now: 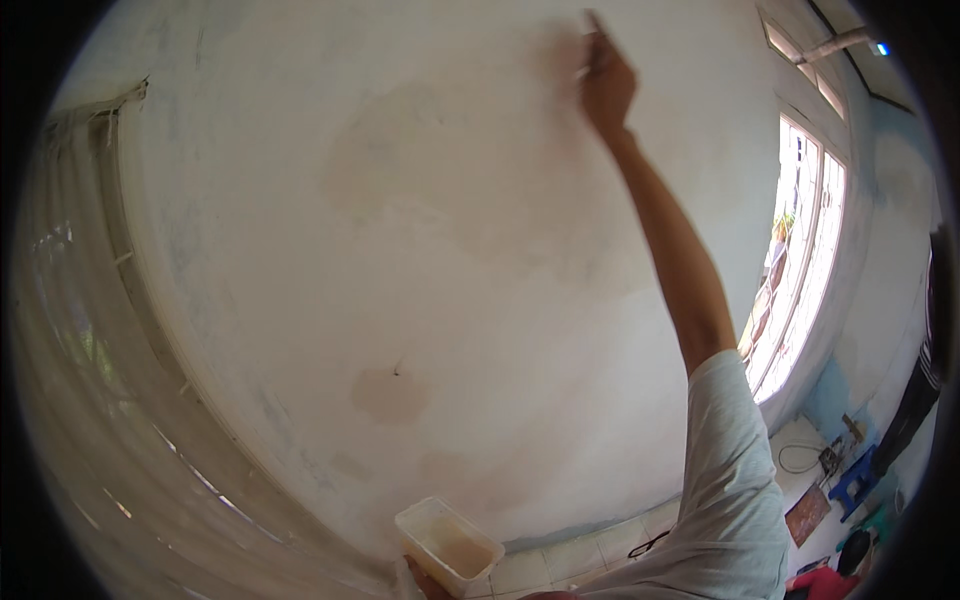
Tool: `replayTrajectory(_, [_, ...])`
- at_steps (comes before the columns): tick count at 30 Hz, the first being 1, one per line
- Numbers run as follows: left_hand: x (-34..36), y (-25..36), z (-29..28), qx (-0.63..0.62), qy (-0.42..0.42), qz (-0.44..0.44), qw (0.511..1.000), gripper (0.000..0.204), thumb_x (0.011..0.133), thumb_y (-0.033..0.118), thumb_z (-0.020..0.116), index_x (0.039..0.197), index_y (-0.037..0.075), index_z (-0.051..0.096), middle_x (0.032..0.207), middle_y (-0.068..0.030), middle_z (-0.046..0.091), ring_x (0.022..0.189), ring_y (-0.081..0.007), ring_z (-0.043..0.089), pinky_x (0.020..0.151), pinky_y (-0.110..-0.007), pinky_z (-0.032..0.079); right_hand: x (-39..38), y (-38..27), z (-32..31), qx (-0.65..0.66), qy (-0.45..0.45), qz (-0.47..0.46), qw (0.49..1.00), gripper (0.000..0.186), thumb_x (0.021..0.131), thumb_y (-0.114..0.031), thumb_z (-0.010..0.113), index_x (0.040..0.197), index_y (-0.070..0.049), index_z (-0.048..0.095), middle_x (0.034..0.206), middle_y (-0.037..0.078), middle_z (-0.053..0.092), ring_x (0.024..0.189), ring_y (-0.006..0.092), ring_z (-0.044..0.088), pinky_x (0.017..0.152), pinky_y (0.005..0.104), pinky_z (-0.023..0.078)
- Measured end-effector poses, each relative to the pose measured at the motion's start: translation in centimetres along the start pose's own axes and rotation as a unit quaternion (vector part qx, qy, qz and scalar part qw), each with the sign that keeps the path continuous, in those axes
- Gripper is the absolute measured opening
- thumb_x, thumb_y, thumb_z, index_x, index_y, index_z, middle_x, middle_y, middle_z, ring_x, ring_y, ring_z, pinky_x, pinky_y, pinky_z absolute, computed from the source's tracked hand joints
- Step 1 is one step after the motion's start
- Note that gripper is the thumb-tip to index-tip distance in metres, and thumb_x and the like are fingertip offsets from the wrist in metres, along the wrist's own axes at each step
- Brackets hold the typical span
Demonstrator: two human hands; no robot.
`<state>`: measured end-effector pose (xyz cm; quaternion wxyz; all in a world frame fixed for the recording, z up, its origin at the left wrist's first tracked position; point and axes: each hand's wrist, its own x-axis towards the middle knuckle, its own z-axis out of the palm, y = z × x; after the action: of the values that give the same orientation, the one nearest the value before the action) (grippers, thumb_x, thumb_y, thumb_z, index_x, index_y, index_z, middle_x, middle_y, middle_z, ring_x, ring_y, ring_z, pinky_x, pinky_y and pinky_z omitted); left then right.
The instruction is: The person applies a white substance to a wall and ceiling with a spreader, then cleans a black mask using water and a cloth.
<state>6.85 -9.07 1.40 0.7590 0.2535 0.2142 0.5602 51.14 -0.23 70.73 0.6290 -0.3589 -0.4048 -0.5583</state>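
Observation:
My right hand (pixel 608 82) is raised high against a white wall (pixel 270 260) with damp-looking beige patches, its fingers closed on a small object that is blurred and hard to make out. At the bottom centre, my left hand (pixel 428 578) grips a translucent rectangular plastic tub (pixel 448 538) with pale beige contents. A small dark mark, perhaps a nail or hole, sits in the lower patch of the wall.
A curtained window (pixel 80 300) lines the left; a bright barred window (pixel 800 250) is at right. Lower right, a person in dark trousers (pixel 905 400) is at a blue stool (pixel 852 480), another person in red (pixel 830 580) is below, near cables. White floor tiles (pixel 570 555) run along the wall.

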Motion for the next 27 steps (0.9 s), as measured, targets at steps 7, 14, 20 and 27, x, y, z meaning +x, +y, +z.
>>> replayTrajectory(7, [0.1, 0.0, -1.3, -0.008, 0.011, 0.004, 1.000, 0.083, 0.096, 0.077, 0.031, 0.154, 0.017, 0.035, 0.150, -0.0087, 0.046, 0.133, -0.0328, 0.048, 0.111, -0.049, 0.042, 2.8, 0.7, 7.7, -0.168, -0.158, 0.057, 0.971, 0.039, 0.102, -0.022, 0.050, 0.139, -0.016, 0.059, 0.125, 0.012, 0.068, 0.117, 0.0366, 0.062, 0.098, 0.0548, 0.047])
replayTrajectory(14, [0.2, -2.6, 5.5, -0.055, -0.038, -0.044, 0.997, 0.082, 0.097, 0.076, 0.032, 0.155, 0.017, 0.034, 0.151, -0.0081, 0.045, 0.133, -0.0316, 0.048, 0.112, -0.049, 0.042, -27.6, -15.6, 5.2, 0.209, -0.369, -0.353, 0.834, 0.034, 0.100, -0.022, 0.052, 0.132, -0.025, 0.063, 0.140, 0.010, 0.060, 0.137, 0.0355, 0.048, 0.111, 0.0617, 0.038])
replayTrajectory(20, [-1.0, -6.4, 8.1, -0.003, -0.029, -0.050, 0.998, 0.075, 0.101, 0.070, 0.030, 0.155, 0.018, 0.032, 0.151, -0.0070, 0.042, 0.135, -0.0295, 0.047, 0.111, -0.047, 0.043, -29.3, -12.0, -14.4, 0.316, -0.715, -0.208, 0.588, 0.049, 0.094, 0.001, 0.050, 0.132, -0.025, 0.065, 0.129, 0.004, 0.067, 0.117, 0.0252, 0.064, 0.096, 0.0418, 0.053])
replayTrajectory(27, [-1.1, -10.4, 12.4, -0.026, -0.034, -0.044, 0.998, 0.072, 0.103, 0.067, 0.033, 0.154, 0.016, 0.036, 0.150, -0.0089, 0.045, 0.134, -0.0309, 0.049, 0.112, -0.049, 0.042, -11.0, 15.3, -21.9, 0.095, -0.144, 0.093, 0.981, 0.049, 0.090, 0.009, 0.052, 0.133, -0.010, 0.065, 0.110, 0.015, 0.075, 0.090, 0.0242, 0.072, 0.077, 0.0328, 0.055])
